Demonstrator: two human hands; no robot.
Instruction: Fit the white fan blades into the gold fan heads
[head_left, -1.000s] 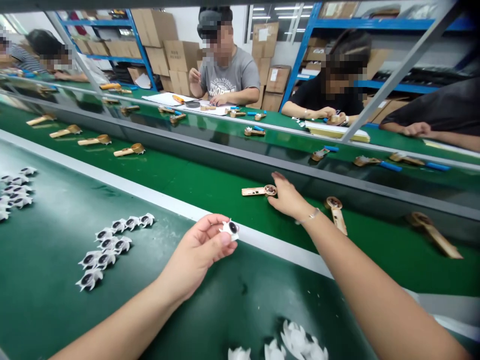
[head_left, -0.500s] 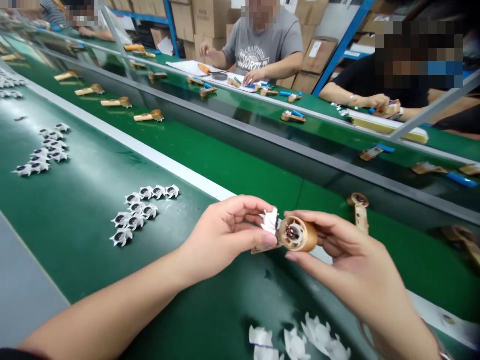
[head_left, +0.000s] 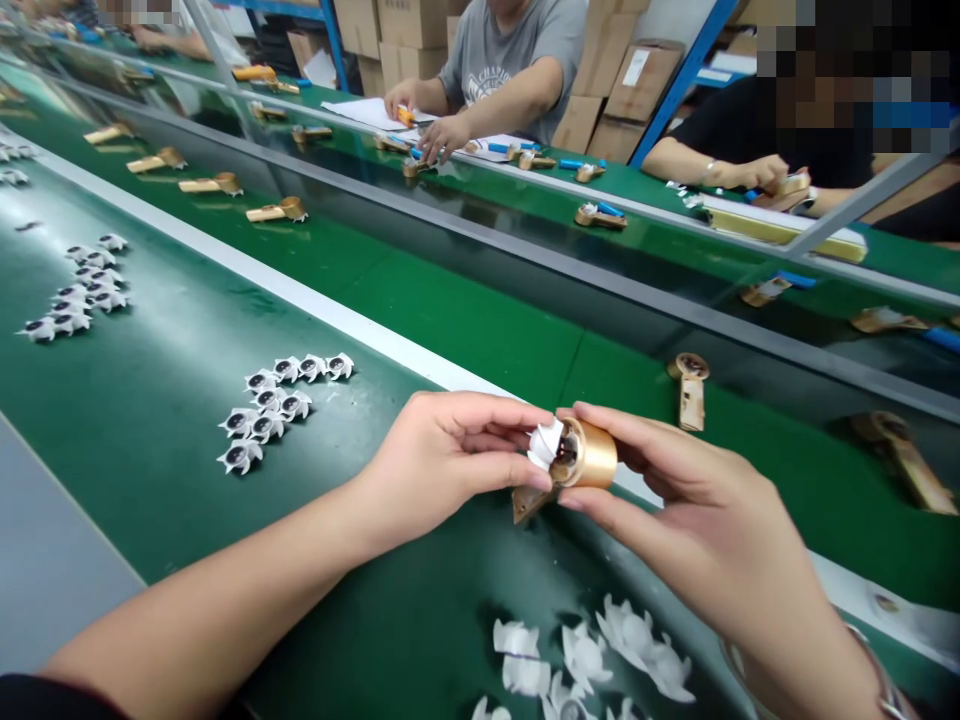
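Note:
My left hand [head_left: 442, 460] pinches a small white fan blade [head_left: 543, 445] and presses it against the open round head of a gold handheld fan body [head_left: 589, 455]. My right hand [head_left: 675, 500] wraps round that gold head from the right, and the fan's handle points down and left under my left fingers. Both hands meet above the dark green mat [head_left: 150, 480], close to the white strip along the conveyor belt [head_left: 480, 320].
Clusters of white fan blades [head_left: 274, 400] lie on the mat at left, and more white fan blades [head_left: 592, 655] lie at the bottom. Gold fan bodies [head_left: 690, 385] ride the belt. People sit working on the far side. Cardboard boxes fill blue shelves behind them.
My right hand picked a gold fan body off the belt and brought it to my left hand. The white blade now sits against the fan head.

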